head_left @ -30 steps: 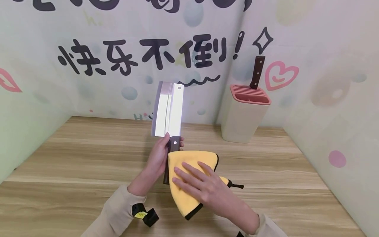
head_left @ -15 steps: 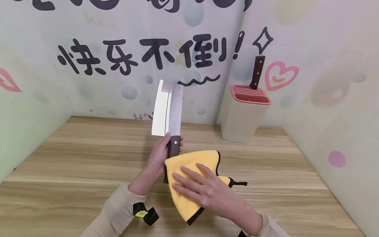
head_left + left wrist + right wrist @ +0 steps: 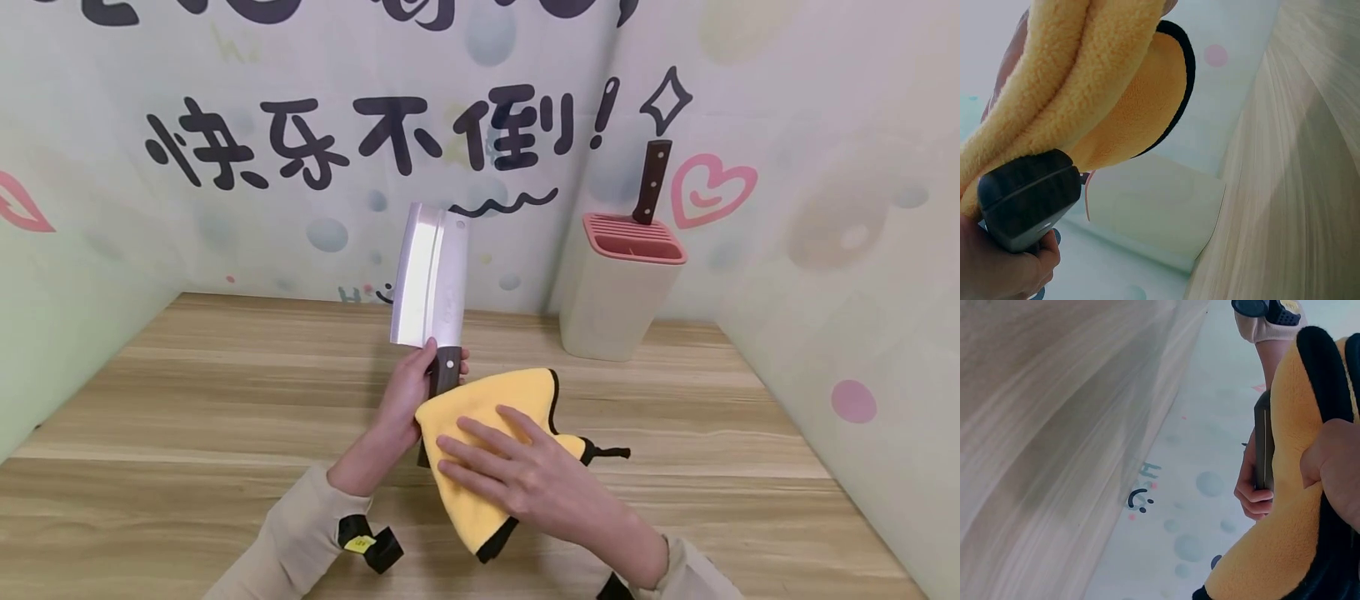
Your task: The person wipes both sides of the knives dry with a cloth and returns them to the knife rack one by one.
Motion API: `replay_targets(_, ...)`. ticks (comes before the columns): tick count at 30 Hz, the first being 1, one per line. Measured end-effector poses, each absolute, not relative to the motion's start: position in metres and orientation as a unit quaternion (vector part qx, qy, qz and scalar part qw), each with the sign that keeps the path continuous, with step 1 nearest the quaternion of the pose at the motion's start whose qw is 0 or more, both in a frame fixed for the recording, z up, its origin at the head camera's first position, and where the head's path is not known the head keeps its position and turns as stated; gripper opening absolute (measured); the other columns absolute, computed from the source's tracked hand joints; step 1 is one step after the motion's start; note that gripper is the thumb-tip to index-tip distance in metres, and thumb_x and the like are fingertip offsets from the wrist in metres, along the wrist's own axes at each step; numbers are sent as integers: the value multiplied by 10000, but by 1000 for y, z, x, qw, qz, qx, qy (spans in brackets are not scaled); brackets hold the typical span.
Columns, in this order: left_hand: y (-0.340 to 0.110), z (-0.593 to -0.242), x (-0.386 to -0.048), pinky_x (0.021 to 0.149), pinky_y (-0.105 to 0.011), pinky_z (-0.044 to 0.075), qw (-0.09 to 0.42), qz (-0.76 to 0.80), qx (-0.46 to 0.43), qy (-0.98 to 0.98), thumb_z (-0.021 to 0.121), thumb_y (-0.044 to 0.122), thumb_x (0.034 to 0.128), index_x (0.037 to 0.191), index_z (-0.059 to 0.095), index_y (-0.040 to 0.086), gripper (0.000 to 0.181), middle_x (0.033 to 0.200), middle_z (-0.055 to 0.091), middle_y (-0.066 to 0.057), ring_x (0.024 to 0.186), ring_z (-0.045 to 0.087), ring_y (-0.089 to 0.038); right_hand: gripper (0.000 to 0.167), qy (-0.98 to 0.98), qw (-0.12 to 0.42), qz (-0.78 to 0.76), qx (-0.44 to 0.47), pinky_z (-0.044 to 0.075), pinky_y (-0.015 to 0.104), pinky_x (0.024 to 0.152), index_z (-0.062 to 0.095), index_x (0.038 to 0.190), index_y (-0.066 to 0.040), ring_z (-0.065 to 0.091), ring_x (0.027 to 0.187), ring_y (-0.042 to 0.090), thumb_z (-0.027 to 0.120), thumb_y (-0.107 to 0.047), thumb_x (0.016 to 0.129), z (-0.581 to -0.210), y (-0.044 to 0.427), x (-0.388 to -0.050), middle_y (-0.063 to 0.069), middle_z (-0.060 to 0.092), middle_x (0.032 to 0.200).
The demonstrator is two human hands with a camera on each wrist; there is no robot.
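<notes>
My left hand (image 3: 397, 402) grips a cleaver (image 3: 429, 279) by its dark riveted handle, with the broad shiny blade pointing up and away. A folded yellow cloth (image 3: 480, 402) with black edging lies against the lower handle and covers part of it. Spread over the cloth is my right hand (image 3: 528, 483), its fingers extended on top. In the right wrist view the right thumb (image 3: 1335, 469) presses the cloth from the other side, so the hand holds it. The left wrist view shows the handle's butt end (image 3: 1029, 194) beneath the thick cloth folds.
A white knife block (image 3: 618, 308) with a pink slotted top stands at the back right of the wooden table (image 3: 187, 400). One dark-handled knife (image 3: 652, 179) sticks up from it. A printed wall covering (image 3: 300, 242) closes off the back and sides.
The cleaver has shifted slightly right, and the glare on its blade has changed. The cloth's near-left corner has slid a little down the handle, its folds shifting under my right hand.
</notes>
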State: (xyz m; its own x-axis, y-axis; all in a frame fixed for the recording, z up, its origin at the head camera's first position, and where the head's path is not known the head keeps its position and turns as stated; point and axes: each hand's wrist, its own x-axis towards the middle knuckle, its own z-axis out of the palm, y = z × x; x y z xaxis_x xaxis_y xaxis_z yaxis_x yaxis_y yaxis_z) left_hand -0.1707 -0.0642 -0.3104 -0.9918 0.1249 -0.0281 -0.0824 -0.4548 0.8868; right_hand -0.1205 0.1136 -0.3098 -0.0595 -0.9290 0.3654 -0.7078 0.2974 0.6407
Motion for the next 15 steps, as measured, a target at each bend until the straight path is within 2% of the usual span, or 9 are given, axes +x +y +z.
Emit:
replay_targets(7, -64, -312, -169, 661, -216, 506, 73, 845, 18, 530, 226, 351, 983, 1213, 378, -62, 497, 874, 568, -9, 751, 582, -83, 387, -724, 372, -144, 562, 398, 431, 921, 516, 1239, -178, 409, 1220, 197, 325, -58, 924, -308, 114, -127, -6, 455, 1322)
replay_targets(12, -63, -313, -167, 664, -208, 501, 63, 823, 21, 564, 206, 434, 966, 1112, 444, -86, 591, 858, 581, -3, 725, 594, -81, 428, -738, 364, -153, 547, 384, 429, 935, 512, 1246, -187, 402, 1226, 192, 396, -47, 859, -306, 114, -131, -15, 440, 1336)
replay_targets(15, -62, -313, -166, 644, -193, 475, 40, 805, 17, 591, 201, 439, 965, 1066, 454, -68, 576, 814, 553, -2, 694, 566, -67, 451, -748, 357, -154, 538, 375, 429, 945, 518, 1245, -191, 401, 1227, 189, 430, -60, 823, -305, 114, -132, -16, 437, 1338)
